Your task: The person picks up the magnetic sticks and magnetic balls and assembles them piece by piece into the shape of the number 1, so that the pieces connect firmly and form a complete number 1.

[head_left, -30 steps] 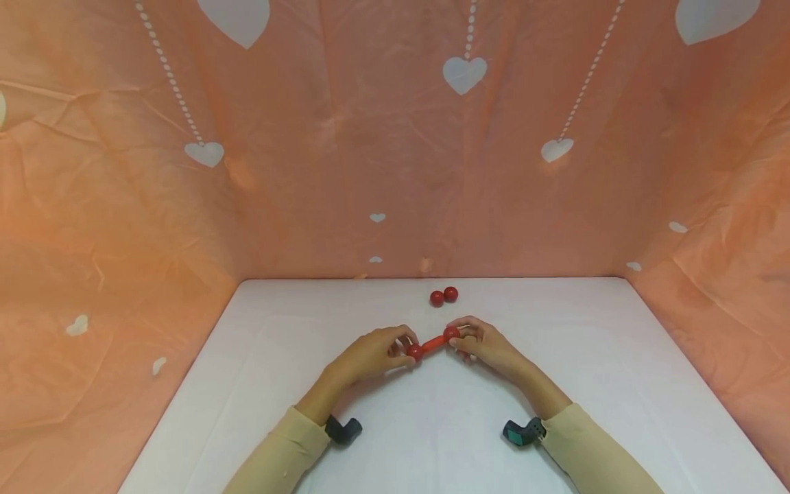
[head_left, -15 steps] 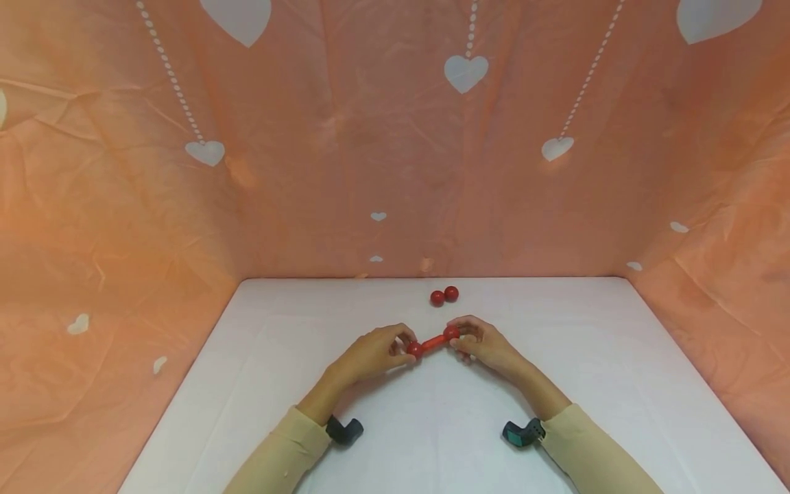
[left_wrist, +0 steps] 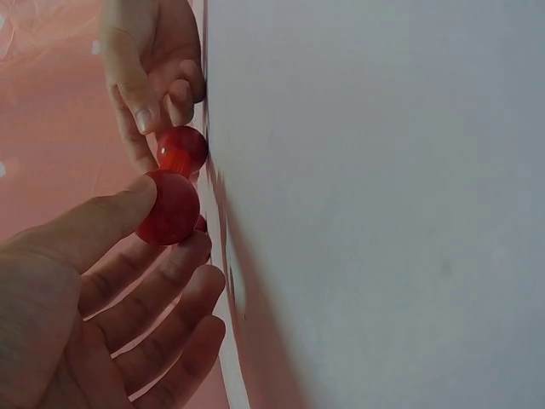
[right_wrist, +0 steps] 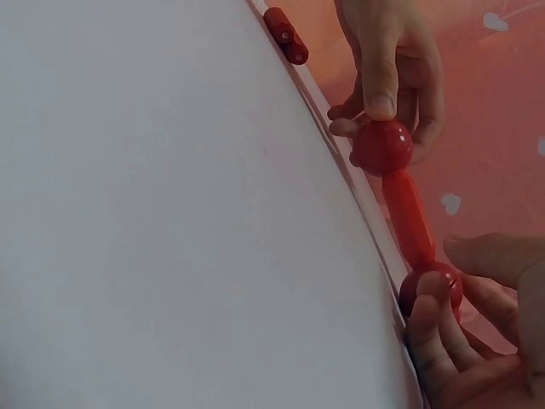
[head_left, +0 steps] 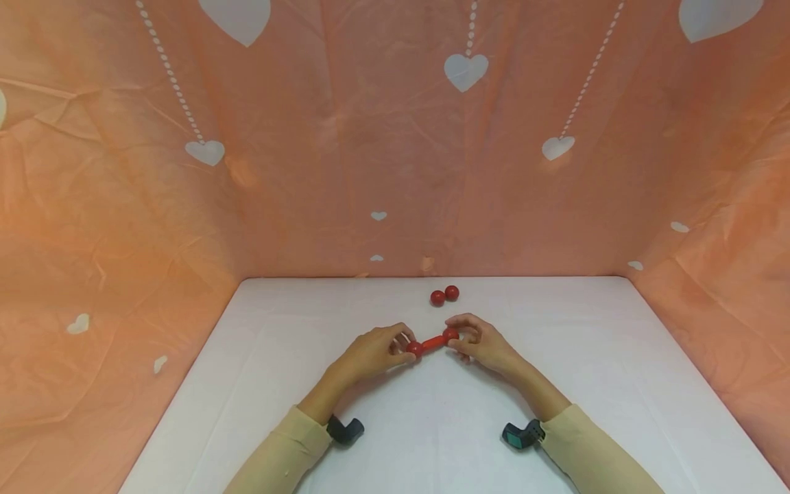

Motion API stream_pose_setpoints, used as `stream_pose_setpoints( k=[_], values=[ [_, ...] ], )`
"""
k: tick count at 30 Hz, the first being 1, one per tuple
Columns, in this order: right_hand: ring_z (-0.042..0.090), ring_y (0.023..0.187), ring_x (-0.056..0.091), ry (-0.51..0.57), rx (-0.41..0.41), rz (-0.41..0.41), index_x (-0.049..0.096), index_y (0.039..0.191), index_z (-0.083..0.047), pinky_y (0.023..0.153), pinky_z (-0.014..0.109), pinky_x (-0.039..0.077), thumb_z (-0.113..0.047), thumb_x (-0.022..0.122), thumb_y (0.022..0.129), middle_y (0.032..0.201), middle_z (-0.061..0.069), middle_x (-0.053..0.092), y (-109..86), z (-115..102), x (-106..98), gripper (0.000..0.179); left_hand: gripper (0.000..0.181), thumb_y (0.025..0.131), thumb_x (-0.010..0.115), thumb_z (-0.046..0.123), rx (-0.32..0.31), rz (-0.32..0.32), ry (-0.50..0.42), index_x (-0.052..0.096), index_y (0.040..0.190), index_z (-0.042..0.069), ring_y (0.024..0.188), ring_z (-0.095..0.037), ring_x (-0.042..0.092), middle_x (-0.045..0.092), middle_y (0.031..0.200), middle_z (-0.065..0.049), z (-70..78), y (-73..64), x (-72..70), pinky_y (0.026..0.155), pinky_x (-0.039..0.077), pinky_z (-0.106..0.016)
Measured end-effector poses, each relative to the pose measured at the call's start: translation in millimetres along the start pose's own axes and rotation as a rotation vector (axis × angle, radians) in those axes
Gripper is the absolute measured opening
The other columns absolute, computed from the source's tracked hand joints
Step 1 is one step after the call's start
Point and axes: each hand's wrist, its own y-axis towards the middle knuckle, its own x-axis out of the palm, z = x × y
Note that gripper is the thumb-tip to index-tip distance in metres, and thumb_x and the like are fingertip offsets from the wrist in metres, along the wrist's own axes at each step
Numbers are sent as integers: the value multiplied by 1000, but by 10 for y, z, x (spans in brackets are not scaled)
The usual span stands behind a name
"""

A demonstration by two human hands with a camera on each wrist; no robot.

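Observation:
A red toy dumbbell [head_left: 434, 344], with a shiny ball at each end and an orange-red bar, is slanted between both hands over the white table. My left hand [head_left: 374, 351] pinches its left ball [left_wrist: 169, 209] between thumb and fingertips. Around the right ball [right_wrist: 427, 291] my right hand [head_left: 487, 345] is loosely spread. In the right wrist view its thumb stands apart from the ball, while one fingertip overlaps the ball. Whether that fingertip touches is hard to tell.
Two more red balls [head_left: 444, 296] sit close together behind the hands; they appear as short red cylindrical shapes [right_wrist: 287, 37] in the right wrist view. The white table [head_left: 432, 439] ends at an orange cloth backdrop [head_left: 395, 171] with hearts.
The right hand's finger and thumb have loosened from around the right ball, which has dipped slightly. The left hand keeps its pinch, nearly still. The two balls behind have not moved.

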Motion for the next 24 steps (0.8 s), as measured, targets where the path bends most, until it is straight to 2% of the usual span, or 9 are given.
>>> stream_pose_setpoints(
  k=[2, 5, 9, 14, 18, 21, 24],
  values=[
    [21, 71, 61, -23, -8, 17, 61, 143, -8, 64, 26, 51, -14, 77, 100, 118, 14, 71, -14, -29, 12, 46, 29, 97, 83, 34, -7, 4, 0, 70, 120, 26, 94, -13, 66, 75, 108, 7, 2, -1, -3, 88, 56, -41],
    [22, 71, 62, -53, -32, 42, 60, 144, -9, 62, 26, 52, -13, 77, 100, 121, 17, 72, -35, -86, 26, 47, 29, 96, 83, 34, -12, 11, 3, 70, 121, 25, 93, -12, 66, 75, 107, 7, 6, -4, -5, 87, 57, -40],
    [26, 72, 64, -78, -62, 65, 58, 146, -10, 62, 27, 53, -14, 76, 102, 101, 16, 77, -56, -151, 39, 48, 29, 96, 84, 33, -8, 18, -1, 70, 120, 25, 93, -12, 66, 75, 107, 8, 5, -8, -10, 86, 57, -40],
    [31, 73, 69, -90, -106, 85, 59, 144, -7, 62, 30, 56, -13, 76, 101, 96, 19, 75, -75, -221, 72, 47, 28, 97, 83, 33, 0, 24, -1, 70, 120, 25, 93, -12, 67, 76, 107, 7, 1, -11, -15, 87, 57, -41],
    [33, 72, 68, -72, -129, 88, 60, 142, -6, 60, 33, 58, -12, 78, 100, 114, 21, 69, -90, -264, 113, 46, 28, 97, 83, 33, 5, 31, 6, 70, 120, 25, 94, -13, 68, 76, 108, 6, -3, -7, -14, 88, 57, -42],
    [30, 75, 67, -70, -147, 90, 61, 141, -6, 61, 32, 58, -10, 79, 99, 126, 19, 64, -97, -290, 151, 46, 28, 97, 83, 33, 5, 35, 0, 70, 121, 24, 96, -14, 69, 77, 109, 5, -3, -4, -13, 89, 58, -43],
    [26, 78, 66, -74, -152, 88, 61, 140, -5, 62, 30, 58, -8, 79, 98, 124, 18, 64, -102, -313, 188, 46, 28, 97, 83, 33, 3, 38, -7, 70, 120, 24, 97, -15, 70, 77, 109, 4, -3, -2, -12, 89, 58, -44]
  ],
)
